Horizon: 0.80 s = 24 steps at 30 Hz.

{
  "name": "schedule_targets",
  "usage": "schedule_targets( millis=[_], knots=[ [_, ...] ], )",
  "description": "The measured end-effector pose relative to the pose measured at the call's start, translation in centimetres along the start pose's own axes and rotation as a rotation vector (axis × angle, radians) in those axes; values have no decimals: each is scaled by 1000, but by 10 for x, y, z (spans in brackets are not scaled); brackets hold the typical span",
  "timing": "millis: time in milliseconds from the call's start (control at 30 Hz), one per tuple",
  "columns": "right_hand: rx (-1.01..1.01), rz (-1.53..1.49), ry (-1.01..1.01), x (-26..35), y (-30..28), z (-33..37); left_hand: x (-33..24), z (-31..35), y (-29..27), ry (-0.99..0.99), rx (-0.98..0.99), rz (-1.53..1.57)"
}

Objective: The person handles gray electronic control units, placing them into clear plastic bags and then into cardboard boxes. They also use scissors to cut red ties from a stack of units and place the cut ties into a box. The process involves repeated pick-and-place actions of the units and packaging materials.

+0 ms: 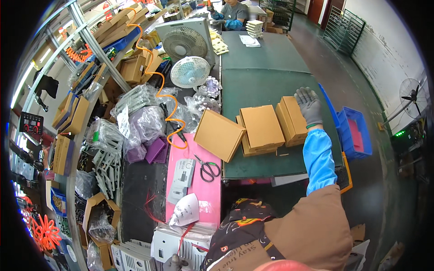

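Left side of the bench: clear plastic bags (144, 119) heaped beside a purple ribbed part (157, 150), with an orange coiled hose (166, 106) trailing down over them. Two white fans (186, 56) stand at the far left of the green mat (266, 67). Near edge: a pink sheet (199, 189) carrying black-handled scissors (208, 170) and a grey flat part (181, 177).

Centre: one flat brown carton (219, 134) tilted, left edge raised off the mat. Just right of it, a stack of flat cartons (261, 130), long axis running near-to-far, slightly angled left at the far end.

Right: rightmost carton stack (292, 120), long axis near-to-far, far end pointing away from the person. Right hand (309, 105), grey glove, blue sleeve cover, rests palm down on its far right corner, fingers spread. A blue bin (357, 133) sits right of the mat.

Left hand: not in view.
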State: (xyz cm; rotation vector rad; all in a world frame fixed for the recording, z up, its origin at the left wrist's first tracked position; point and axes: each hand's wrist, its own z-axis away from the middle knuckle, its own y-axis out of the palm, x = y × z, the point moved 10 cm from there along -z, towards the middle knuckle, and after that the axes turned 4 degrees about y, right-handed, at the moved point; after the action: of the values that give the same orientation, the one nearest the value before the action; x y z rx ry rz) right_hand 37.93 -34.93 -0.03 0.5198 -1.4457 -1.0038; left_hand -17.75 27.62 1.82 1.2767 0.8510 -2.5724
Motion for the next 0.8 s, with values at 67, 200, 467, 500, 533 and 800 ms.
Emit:
schedule_targets(
  millis=[67, 200, 467, 500, 533, 800],
  knots=[
    [41, 16, 21, -9, -4, 1, 2, 4, 1, -23, -50, 91],
    [277, 190, 183, -71, 44, 32, 8, 5, 0, -18, -79, 162],
    [1431, 1189, 572, -307, 166, 359, 11, -6, 12, 91, 60, 59],
    [1576, 1222, 831, -328, 168, 411, 13, -7, 13, 103, 46, 49],
    [1766, 1100, 685, -338, 184, 457, 16, -9, 19, 64, 123, 89],
    [2196, 1038, 172, -368, 212, 593, 11, -10, 17, 93, -7, 139]
  ],
)
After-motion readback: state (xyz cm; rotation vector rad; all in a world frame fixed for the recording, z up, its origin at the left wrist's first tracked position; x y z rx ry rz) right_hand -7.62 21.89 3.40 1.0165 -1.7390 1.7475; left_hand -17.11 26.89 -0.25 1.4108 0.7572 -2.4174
